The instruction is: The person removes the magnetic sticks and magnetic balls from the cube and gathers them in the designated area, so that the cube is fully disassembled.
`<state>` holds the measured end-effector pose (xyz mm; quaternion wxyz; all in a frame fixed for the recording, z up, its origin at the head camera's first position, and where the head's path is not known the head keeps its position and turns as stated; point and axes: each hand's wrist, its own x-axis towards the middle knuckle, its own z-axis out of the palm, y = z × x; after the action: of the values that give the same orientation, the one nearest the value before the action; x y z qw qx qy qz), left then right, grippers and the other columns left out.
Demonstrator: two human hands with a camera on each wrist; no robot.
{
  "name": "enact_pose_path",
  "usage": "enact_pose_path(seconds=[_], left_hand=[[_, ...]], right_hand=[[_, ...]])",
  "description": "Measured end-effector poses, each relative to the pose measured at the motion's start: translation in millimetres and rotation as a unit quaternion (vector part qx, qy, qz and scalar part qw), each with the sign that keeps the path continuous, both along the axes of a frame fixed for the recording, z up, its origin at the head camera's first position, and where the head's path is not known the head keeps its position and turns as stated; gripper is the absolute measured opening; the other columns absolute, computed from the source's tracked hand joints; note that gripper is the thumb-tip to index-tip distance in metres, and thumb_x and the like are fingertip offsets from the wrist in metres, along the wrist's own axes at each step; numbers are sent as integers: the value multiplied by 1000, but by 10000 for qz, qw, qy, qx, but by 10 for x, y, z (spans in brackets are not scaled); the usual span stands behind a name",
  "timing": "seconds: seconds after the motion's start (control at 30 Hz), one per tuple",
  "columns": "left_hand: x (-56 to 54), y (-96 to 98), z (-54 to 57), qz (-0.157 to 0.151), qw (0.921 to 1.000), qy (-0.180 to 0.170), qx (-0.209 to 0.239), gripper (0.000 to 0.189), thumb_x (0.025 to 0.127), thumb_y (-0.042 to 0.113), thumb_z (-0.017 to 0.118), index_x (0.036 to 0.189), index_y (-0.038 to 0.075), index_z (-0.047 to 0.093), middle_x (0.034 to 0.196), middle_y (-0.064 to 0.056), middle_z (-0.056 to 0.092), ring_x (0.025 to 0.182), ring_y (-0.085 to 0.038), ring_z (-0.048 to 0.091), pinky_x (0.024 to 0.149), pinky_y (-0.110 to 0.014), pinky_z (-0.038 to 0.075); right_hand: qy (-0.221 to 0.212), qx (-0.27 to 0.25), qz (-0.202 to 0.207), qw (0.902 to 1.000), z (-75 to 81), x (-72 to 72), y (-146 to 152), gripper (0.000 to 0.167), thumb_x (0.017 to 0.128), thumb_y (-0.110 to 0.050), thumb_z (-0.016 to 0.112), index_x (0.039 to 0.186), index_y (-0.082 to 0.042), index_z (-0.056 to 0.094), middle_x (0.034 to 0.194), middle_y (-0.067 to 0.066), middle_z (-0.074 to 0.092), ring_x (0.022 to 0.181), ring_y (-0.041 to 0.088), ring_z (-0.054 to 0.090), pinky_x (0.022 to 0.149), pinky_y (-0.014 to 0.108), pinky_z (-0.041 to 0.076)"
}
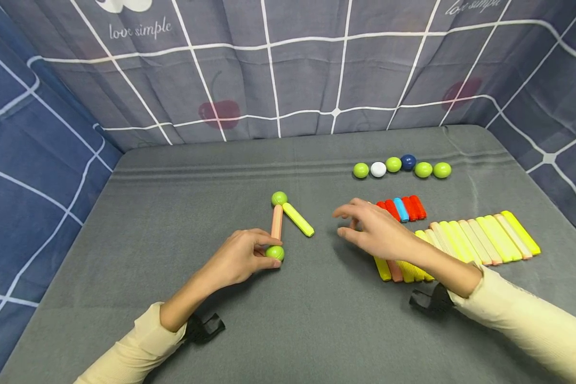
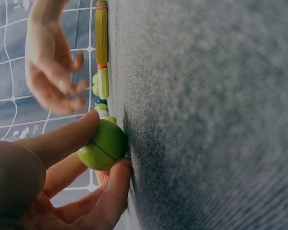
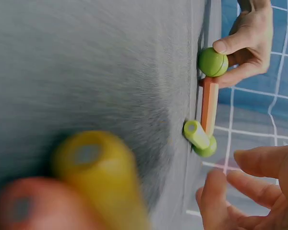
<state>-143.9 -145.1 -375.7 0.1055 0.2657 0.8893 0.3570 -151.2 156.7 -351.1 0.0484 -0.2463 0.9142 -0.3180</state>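
Note:
My left hand (image 1: 242, 257) pinches a green ball (image 1: 275, 253) between thumb and fingers, low on the grey cloth. That ball meets the near end of an orange rod (image 1: 277, 221). At the rod's far end sits another green ball (image 1: 279, 198), from which a yellow-green rod (image 1: 298, 220) slants toward the right. In the left wrist view the pinched green ball (image 2: 103, 145) shows a seam line. My right hand (image 1: 372, 226) hovers over the left end of the rod rows, fingers loosely bent and holding nothing; the right wrist view shows its fingers (image 3: 259, 163) spread apart.
Yellow and orange rods (image 1: 480, 240) lie side by side at right, partly hidden by the right forearm. Short red rods (image 1: 416, 207) and a blue rod (image 1: 401, 209) lie behind them. Farther back, green balls (image 1: 423, 169), a white ball (image 1: 378, 169) and a dark blue ball (image 1: 408, 162) form a row.

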Motion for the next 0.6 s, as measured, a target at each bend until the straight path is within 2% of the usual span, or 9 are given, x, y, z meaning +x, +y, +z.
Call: enact_pose_path(seconds=[0.1, 0.23, 0.3, 0.47, 0.6], left_hand=[[2, -2, 3, 32, 10000, -42, -18, 35, 80, 18, 84, 112, 8, 75, 111, -1, 69, 85, -9, 63, 74, -29, 52], [-2, 8, 5, 63, 9999, -73, -45, 35, 80, 18, 84, 113, 8, 75, 112, -2, 69, 85, -10, 64, 75, -30, 52], [-5, 15, 7, 73, 9999, -74, -60, 36, 80, 18, 84, 113, 8, 75, 113, -2, 69, 86, -10, 64, 75, -30, 53], [-7, 24, 8, 50, 9999, -103, -81, 37, 81, 18, 83, 115, 8, 74, 115, -4, 68, 87, -10, 64, 75, -30, 53], [-6, 23, 11, 69, 9999, -111, -88, 36, 80, 18, 84, 114, 7, 74, 114, -4, 68, 86, -10, 64, 75, -30, 53]], right_hand=[[-424, -182, 262, 9986, 11, -165, -204, 30, 94, -10, 66, 122, -2, 65, 112, 11, 62, 78, 16, 61, 66, 31, 51], [-944, -216, 421, 9944, -31, -344, -464, 33, 95, -9, 64, 127, -1, 62, 113, 14, 62, 62, 16, 64, 60, 30, 53], [-897, -40, 438, 9950, -68, -411, -573, 35, 94, -10, 66, 128, -3, 61, 109, 13, 63, 60, 14, 62, 63, 30, 51], [-507, 319, 360, 9976, -162, -523, -737, 44, 87, -7, 73, 129, -4, 61, 91, 6, 65, 72, 15, 59, 69, 34, 48], [-498, 381, 375, 9973, -176, -556, -782, 48, 85, -1, 71, 130, -3, 58, 79, 2, 62, 66, 15, 57, 63, 31, 45]])
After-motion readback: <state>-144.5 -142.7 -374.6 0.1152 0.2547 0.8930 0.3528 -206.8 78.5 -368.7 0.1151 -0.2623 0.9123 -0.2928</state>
